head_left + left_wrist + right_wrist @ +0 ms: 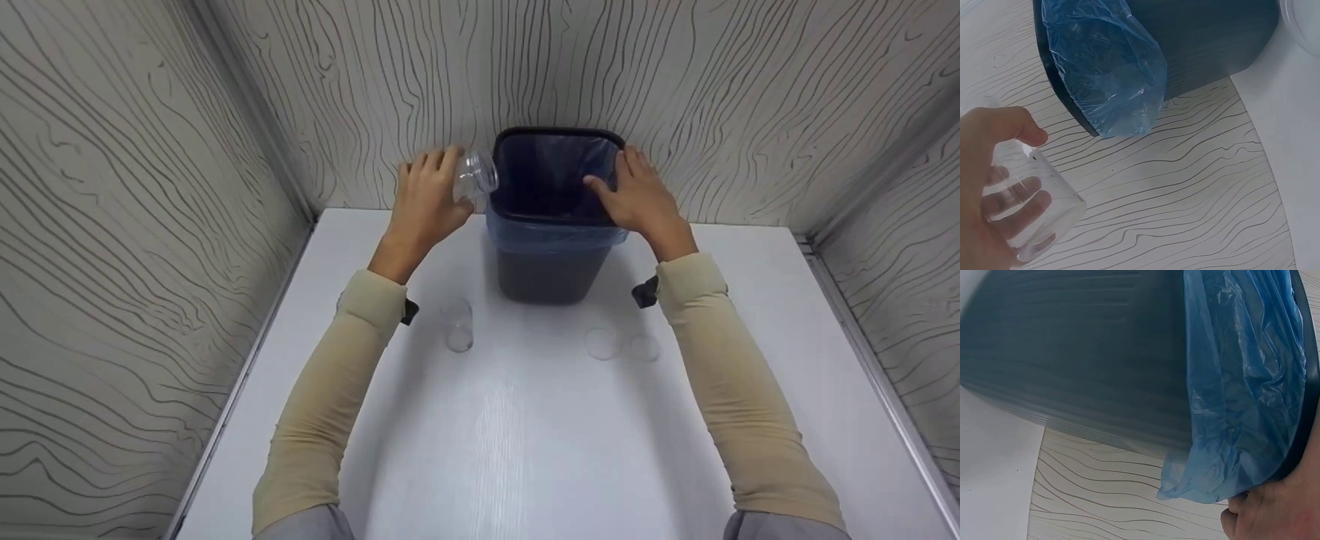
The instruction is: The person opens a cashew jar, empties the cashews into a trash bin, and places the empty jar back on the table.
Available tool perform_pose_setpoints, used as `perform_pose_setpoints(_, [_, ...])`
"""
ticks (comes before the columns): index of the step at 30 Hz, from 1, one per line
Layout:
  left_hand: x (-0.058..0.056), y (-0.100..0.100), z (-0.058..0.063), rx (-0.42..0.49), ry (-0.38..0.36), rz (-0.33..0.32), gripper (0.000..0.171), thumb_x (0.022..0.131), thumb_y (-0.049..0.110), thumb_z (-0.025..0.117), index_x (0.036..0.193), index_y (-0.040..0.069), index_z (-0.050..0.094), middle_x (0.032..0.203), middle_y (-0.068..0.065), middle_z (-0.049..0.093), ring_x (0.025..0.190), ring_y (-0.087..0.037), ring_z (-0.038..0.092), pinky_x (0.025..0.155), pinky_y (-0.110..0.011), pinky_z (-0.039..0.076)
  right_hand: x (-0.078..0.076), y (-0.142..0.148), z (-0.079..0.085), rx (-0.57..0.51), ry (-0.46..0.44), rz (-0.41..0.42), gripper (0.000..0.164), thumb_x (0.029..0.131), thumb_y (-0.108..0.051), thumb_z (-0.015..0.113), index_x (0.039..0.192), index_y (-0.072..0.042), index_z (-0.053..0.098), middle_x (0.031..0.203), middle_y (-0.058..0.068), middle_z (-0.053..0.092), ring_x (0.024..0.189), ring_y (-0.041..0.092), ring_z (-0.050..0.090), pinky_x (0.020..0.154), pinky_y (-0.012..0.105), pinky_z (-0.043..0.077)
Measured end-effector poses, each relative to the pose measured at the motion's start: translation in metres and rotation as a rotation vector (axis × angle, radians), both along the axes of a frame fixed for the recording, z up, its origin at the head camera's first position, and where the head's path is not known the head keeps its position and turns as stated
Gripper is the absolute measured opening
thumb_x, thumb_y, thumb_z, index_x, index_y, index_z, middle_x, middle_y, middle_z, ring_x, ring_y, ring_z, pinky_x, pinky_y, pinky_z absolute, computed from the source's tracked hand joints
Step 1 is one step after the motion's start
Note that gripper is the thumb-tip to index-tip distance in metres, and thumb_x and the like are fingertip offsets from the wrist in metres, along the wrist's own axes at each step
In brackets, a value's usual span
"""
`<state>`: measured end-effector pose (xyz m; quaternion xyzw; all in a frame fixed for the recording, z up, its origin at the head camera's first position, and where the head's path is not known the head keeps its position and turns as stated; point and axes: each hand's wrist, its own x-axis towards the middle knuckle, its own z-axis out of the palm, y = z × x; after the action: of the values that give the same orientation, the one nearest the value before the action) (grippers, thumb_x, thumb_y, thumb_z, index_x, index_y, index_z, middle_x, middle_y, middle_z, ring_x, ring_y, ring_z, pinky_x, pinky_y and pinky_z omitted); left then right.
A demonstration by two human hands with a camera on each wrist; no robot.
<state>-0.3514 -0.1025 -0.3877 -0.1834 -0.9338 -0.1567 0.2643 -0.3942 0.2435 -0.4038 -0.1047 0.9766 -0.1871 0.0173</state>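
Note:
My left hand holds a clear jar tipped sideways, its ridged mouth at the left rim of a dark trash bin. In the left wrist view, fingers show through the see-through wall, thumb on the near side. A blue bag lines the bin and folds down over its outside. On the bin's right rim, my right hand grips with the thumb inside and the fingers outside. The right wrist view shows curled fingertips just below the bag's folded edge.
Another clear container is on the white table, left of the bin's base. Two round clear lids, one larger and one smaller, lie at front right. A wood-patterned wall stands close behind the bin.

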Motion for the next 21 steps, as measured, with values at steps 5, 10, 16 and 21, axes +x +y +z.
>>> perform_pose_setpoints(5, [0.003, -0.005, -0.005, 0.029, 0.013, 0.004, 0.061, 0.086, 0.017, 0.077, 0.143, 0.008, 0.058, 0.135, -0.016, 0.069, 0.125, -0.040, 0.063, 0.102, -0.059, 0.047, 0.000, 0.000, 0.000, -0.002, 0.001, -0.006, 0.101, 0.107, -0.072, 0.024, 0.167, 0.006, 0.000, 0.177, 0.027, -0.008, 0.165, 0.045, -0.007, 0.133, 0.058, 0.001])
perform_pose_setpoints(10, [0.006, -0.010, -0.010, 0.063, 0.020, 0.005, 0.061, 0.086, 0.017, 0.079, 0.143, 0.006, 0.059, 0.138, -0.017, 0.068, 0.127, -0.040, 0.063, 0.102, -0.059, 0.047, 0.000, 0.000, -0.001, -0.005, -0.005, -0.006, 0.101, 0.107, -0.072, 0.025, 0.167, 0.005, 0.000, 0.177, 0.027, -0.009, 0.165, 0.045, -0.008, 0.133, 0.058, 0.001])
perform_pose_setpoints(16, [0.008, -0.014, -0.014, 0.118, -0.003, 0.008, 0.062, 0.085, 0.017, 0.080, 0.142, 0.005, 0.059, 0.131, -0.015, 0.070, 0.122, -0.037, 0.064, 0.098, -0.055, 0.048, 0.000, 0.000, 0.000, -0.004, -0.001, -0.004, 0.101, 0.108, -0.071, 0.025, 0.167, 0.006, 0.000, 0.177, 0.028, -0.007, 0.165, 0.045, -0.007, 0.133, 0.059, 0.003])
perform_pose_setpoints(21, [0.010, -0.018, -0.018, 0.167, -0.014, 0.006, 0.062, 0.084, 0.016, 0.081, 0.142, 0.005, 0.059, 0.128, -0.015, 0.071, 0.121, -0.035, 0.064, 0.097, -0.054, 0.048, 0.000, 0.000, 0.001, -0.004, -0.001, 0.000, 0.100, 0.108, -0.071, 0.026, 0.167, 0.006, 0.000, 0.176, 0.029, -0.007, 0.165, 0.045, -0.007, 0.133, 0.059, 0.003])
